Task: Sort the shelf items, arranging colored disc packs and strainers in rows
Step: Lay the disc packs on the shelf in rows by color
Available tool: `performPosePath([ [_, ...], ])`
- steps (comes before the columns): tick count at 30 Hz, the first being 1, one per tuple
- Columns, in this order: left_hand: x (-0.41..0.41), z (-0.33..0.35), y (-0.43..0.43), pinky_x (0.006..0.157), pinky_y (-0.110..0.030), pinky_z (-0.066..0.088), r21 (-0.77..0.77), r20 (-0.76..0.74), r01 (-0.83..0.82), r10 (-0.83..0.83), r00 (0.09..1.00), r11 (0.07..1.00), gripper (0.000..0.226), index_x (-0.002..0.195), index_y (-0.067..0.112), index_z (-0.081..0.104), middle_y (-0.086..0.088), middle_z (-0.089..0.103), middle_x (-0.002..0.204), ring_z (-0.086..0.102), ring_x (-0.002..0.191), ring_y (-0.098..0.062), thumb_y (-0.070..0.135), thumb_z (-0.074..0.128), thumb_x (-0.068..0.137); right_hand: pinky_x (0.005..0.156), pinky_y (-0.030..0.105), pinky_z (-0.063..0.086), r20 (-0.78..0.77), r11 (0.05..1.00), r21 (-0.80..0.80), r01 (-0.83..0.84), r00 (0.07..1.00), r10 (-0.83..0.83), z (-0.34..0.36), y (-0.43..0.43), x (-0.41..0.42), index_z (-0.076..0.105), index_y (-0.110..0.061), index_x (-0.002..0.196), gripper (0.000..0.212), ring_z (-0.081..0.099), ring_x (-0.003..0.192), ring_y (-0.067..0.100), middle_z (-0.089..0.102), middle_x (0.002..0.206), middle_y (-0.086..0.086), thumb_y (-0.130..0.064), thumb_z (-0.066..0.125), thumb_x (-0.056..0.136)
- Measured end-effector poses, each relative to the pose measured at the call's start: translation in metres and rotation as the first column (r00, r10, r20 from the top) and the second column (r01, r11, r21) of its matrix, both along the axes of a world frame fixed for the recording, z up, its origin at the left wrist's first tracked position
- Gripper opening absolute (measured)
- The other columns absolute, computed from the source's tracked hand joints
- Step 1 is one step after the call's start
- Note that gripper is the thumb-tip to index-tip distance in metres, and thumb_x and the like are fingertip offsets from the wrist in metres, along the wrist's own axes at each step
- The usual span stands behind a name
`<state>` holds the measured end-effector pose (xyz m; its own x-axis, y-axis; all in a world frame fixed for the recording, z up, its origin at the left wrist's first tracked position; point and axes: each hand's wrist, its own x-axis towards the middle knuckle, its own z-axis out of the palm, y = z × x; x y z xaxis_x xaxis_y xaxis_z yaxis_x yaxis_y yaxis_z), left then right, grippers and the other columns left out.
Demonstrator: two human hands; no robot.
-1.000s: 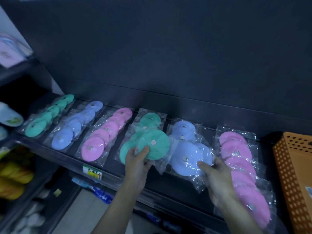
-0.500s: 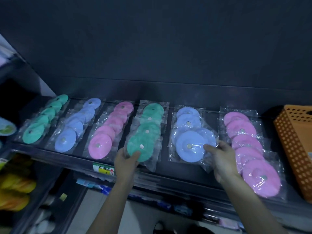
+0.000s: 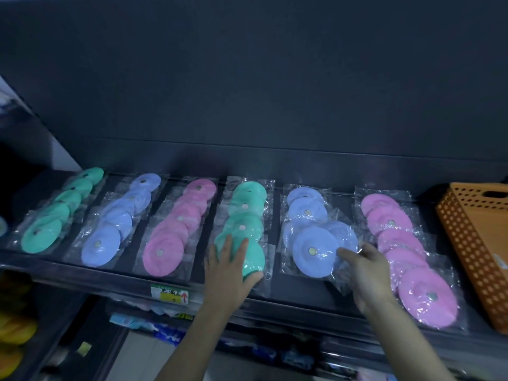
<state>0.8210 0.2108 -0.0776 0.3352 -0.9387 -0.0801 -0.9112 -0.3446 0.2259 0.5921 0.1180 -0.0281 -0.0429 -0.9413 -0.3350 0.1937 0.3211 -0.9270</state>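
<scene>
The long dark shelf board [image 3: 302, 295] carries six front-to-back rows of round flat discs with a small metal centre, each sealed in a clear plastic bag and overlapping the next. To the right stands an orange perforated plastic basket [image 3: 472, 243], near the right pink row [image 3: 398, 243].

From the left run a green row [image 3: 55, 215], a blue row [image 3: 115, 224], a pink row [image 3: 176, 232], then the middle green row [image 3: 244, 213] and the right blue row [image 3: 308, 213]. Narrow dark strips of bare shelf separate them.

The left hand [image 3: 228, 268] lies with spread fingers on the front green disc pack [image 3: 253, 257], thumb hooked at its near rim, by the shelf's front edge. The right hand [image 3: 368, 273] pinches the wrapper of the front blue disc pack [image 3: 313, 251], which sits askew. A yellow price label [image 3: 170, 294] is on the shelf lip.
</scene>
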Motion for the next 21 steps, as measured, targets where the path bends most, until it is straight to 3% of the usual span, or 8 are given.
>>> performPosePath([
  [4,0.003,-0.002,-0.013,0.115,-0.056,0.012,0.03,-0.06,-0.088,0.09,0.994,0.996,0.081,0.148,0.034,0.009,-0.007,-0.006,0.159,-0.002,0.143,-0.041,0.068,0.044,0.084,0.037,0.021,0.043,-0.011,1.0,-0.009,-0.002,1.0,0.002,0.004,0.002,0.003,0.056,-0.012,0.071,0.02,0.056,0.042,0.011,0.063,0.052,-0.004,0.005,0.062,0.08],
  [9,0.006,0.006,-0.02,0.104,-0.046,0.036,-0.193,-0.156,-0.193,0.165,0.974,0.962,0.072,0.121,0.015,0.047,-0.017,0.031,0.145,0.033,0.13,-0.034,0.068,0.056,0.074,0.039,0.022,0.046,-0.028,1.0,-0.016,-0.011,1.0,0.011,0.004,0.002,0.006,0.061,-0.007,0.08,0.013,0.06,0.046,0.012,0.067,0.056,0.0,0.006,0.062,0.08],
  [15,0.016,0.006,-0.016,0.104,-0.047,0.036,-0.097,-0.246,-0.284,0.253,0.936,0.954,0.096,0.137,0.013,0.031,-0.018,0.033,0.14,0.035,0.128,-0.035,0.065,0.068,0.065,0.046,0.026,0.049,-0.041,1.0,0.001,-0.006,0.999,0.006,0.004,-0.001,0.009,0.062,-0.006,0.081,0.012,0.061,0.054,0.021,0.068,0.069,0.009,0.006,0.061,0.08],
  [21,0.024,0.012,-0.013,0.091,-0.049,0.046,-0.159,-0.266,-0.28,0.232,0.936,0.947,0.109,0.141,0.01,0.029,-0.016,0.049,0.123,0.05,0.111,-0.034,0.059,0.078,0.058,0.064,0.041,0.052,-0.033,1.0,0.005,-0.023,0.999,0.023,0.0,-0.004,0.009,0.063,-0.001,0.096,0.017,0.063,0.07,0.031,0.07,0.081,0.016,0.006,0.061,0.081],
])
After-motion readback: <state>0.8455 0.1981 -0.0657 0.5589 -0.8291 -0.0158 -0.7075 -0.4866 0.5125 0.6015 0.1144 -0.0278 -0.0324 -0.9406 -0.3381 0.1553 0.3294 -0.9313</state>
